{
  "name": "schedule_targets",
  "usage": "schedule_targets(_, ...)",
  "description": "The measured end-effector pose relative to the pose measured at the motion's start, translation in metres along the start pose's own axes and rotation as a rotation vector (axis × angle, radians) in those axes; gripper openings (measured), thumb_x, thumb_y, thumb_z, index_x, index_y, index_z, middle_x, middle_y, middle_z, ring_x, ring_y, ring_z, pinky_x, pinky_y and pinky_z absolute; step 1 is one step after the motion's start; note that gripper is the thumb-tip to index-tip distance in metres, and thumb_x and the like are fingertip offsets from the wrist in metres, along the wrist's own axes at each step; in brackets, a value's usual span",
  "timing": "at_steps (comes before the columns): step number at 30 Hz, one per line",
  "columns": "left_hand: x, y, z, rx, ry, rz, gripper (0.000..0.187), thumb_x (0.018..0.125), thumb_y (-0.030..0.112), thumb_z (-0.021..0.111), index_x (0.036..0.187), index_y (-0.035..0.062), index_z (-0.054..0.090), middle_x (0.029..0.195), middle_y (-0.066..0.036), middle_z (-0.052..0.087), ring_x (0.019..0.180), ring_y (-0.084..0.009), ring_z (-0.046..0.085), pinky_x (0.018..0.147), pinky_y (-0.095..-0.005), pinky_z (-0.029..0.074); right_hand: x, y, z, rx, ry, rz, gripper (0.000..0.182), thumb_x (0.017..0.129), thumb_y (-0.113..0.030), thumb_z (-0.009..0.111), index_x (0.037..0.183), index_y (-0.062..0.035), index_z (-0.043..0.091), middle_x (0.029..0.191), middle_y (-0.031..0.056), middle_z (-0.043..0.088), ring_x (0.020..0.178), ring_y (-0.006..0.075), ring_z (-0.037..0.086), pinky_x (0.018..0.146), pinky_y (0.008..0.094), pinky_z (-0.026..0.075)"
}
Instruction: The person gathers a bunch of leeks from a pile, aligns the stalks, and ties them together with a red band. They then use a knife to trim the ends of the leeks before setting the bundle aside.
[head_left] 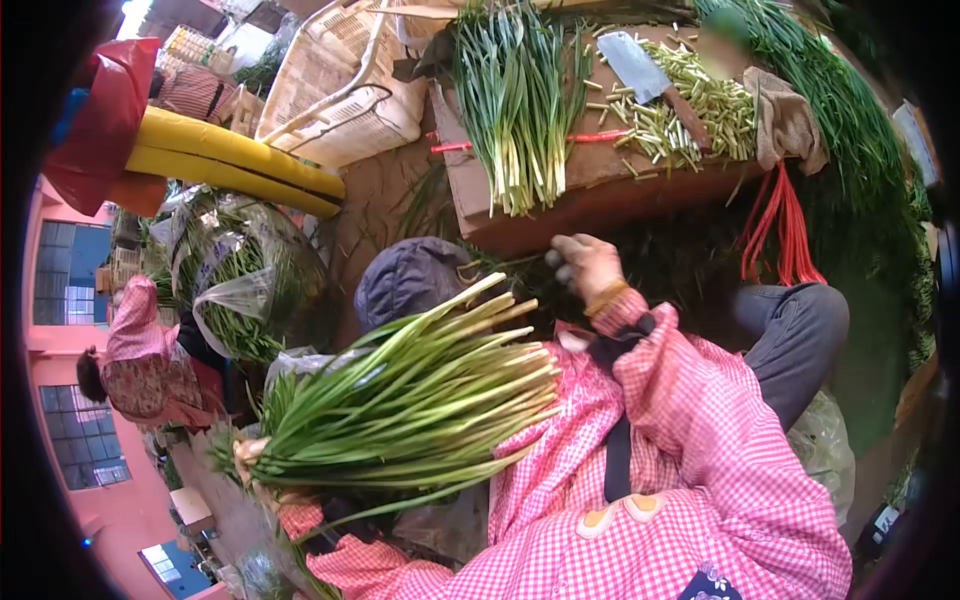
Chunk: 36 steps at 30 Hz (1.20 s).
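A large bundle of long green stalks (400,400) lies across my lap and left forearm, pale cut ends toward my chest. My left hand (255,455) is wrapped round its leafy end at the lower left. My right hand (585,268), dark at the fingertips, is raised in front of the board's near edge, fingers curled; whether they hold anything is too small to tell. On the board (620,195) lie another green bundle (520,110), a red strip (600,136), a cleaver (640,75) with a wooden handle and a heap of short cut stalk pieces (720,100).
A brown cloth (785,120) and red strips (780,235) hang at the board's right. More greens (850,130) lie beyond. A plastic basket (350,90) stands upper left, near a yellow beam (230,160) and bagged greens (240,290). Another person (150,370) is at left.
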<state>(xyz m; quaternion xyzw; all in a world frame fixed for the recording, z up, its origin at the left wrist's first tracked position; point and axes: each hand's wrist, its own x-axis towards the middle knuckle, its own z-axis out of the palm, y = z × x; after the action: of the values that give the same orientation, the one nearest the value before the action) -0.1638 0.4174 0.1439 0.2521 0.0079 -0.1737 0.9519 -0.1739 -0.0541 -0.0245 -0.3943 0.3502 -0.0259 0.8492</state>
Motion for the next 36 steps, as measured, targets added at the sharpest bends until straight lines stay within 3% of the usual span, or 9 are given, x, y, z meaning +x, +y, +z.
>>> schedule_targets(6,-0.006,0.002,-0.004,-0.022,0.126,0.05,0.014,0.087,0.023,0.054,0.081,0.0114,0.06,0.077,0.0,0.059,0.074,-0.0125,0.056,0.074,-0.0316,0.047,-0.05,-0.057,0.008,-0.347,-0.177,-0.106,0.017,0.08,-0.022,0.067,0.077,-0.006,0.061,0.064,0.0025,0.057,0.049,0.0079,0.048,0.044,0.0224,0.038)
schedule_targets(9,-0.004,0.001,-0.002,-0.013,0.168,0.044,0.013,0.086,0.022,0.056,0.08,0.0114,0.061,0.075,0.001,0.059,0.072,-0.0117,0.057,0.071,-0.0304,0.048,-0.054,-0.04,0.022,-0.904,-0.488,-1.319,0.013,0.075,-0.02,0.065,0.079,-0.009,0.061,0.075,0.007,0.063,0.066,0.0249,0.06,0.063,0.0375,0.048)
schedule_targets(15,-0.008,-0.002,0.002,0.013,0.247,0.034,0.011,0.084,0.022,0.06,0.079,0.0114,0.062,0.072,0.001,0.06,0.069,-0.0105,0.058,0.067,-0.0283,0.049,-0.067,-0.034,0.056,-1.715,-0.613,-0.924,0.02,0.078,-0.028,0.058,0.093,-0.0147,0.059,0.079,0.0078,0.062,0.072,0.0294,0.06,0.064,0.0416,0.047)
schedule_targets(19,-0.009,-0.002,-0.002,-0.045,0.212,0.038,0.012,0.084,0.022,0.06,0.079,0.0113,0.062,0.072,0.001,0.06,0.069,-0.0104,0.058,0.067,-0.0281,0.049,-0.065,-0.036,0.068,-1.992,-0.811,-0.93,0.017,0.072,-0.03,0.059,0.073,-0.0145,0.064,0.068,0.0084,0.062,0.067,0.0273,0.063,0.056,0.0388,0.048)
schedule_targets(25,-0.007,-0.003,-0.003,-0.083,0.201,0.044,0.012,0.083,0.022,0.061,0.079,0.0113,0.062,0.072,0.001,0.06,0.068,-0.0103,0.057,0.066,-0.0278,0.049,-0.053,-0.01,0.036,-1.075,-0.531,-1.369,0.017,0.077,-0.026,0.059,0.077,-0.0083,0.061,0.069,0.0102,0.06,0.064,0.0271,0.06,0.058,0.0359,0.048)
schedule_targets(27,-0.008,-0.002,-0.005,-0.092,0.202,0.046,0.012,0.083,0.022,0.061,0.079,0.0112,0.062,0.072,0.001,0.06,0.068,-0.0102,0.057,0.066,-0.0277,0.049,-0.054,-0.01,0.035,-0.876,-0.313,-0.381,0.019,0.081,-0.026,0.059,0.079,-0.0068,0.06,0.066,0.0103,0.057,0.063,0.0241,0.058,0.058,0.0331,0.046)
schedule_targets(32,-0.009,0.002,-0.007,-0.111,0.207,0.052,0.012,0.083,0.022,0.061,0.079,0.0112,0.062,0.072,0.001,0.06,0.068,-0.0101,0.057,0.066,-0.0274,0.05,-0.044,-0.015,-0.007,-0.635,-0.268,-0.69,0.023,0.085,-0.025,0.059,0.076,-0.0046,0.059,0.063,-0.0003,0.055,0.051,0.0067,0.045,0.045,0.0236,0.036)
schedule_targets(35,-0.009,0.003,-0.009,-0.128,0.206,0.055,0.012,0.083,0.022,0.061,0.079,0.0111,0.062,0.072,0.001,0.06,0.067,-0.01,0.057,0.066,-0.0273,0.05,-0.057,-0.063,-0.013,-0.494,-0.26,-0.104,0.006,0.076,-0.014,0.065,0.081,-0.0135,0.063,0.066,0.0013,0.053,0.059,0.0138,0.053,0.048,0.0269,0.042)
schedule_targets(36,-0.008,0.003,-0.009,-0.125,0.205,0.055,0.012,0.083,0.022,0.061,0.079,0.0111,0.062,0.072,0.001,0.06,0.067,-0.01,0.057,0.066,-0.0272,0.05,-0.06,-0.066,-0.01,-0.933,-0.424,-0.782,0.006,0.075,-0.016,0.065,0.08,-0.0158,0.062,0.065,0.0019,0.053,0.06,0.018,0.054,0.05,0.0301,0.044)
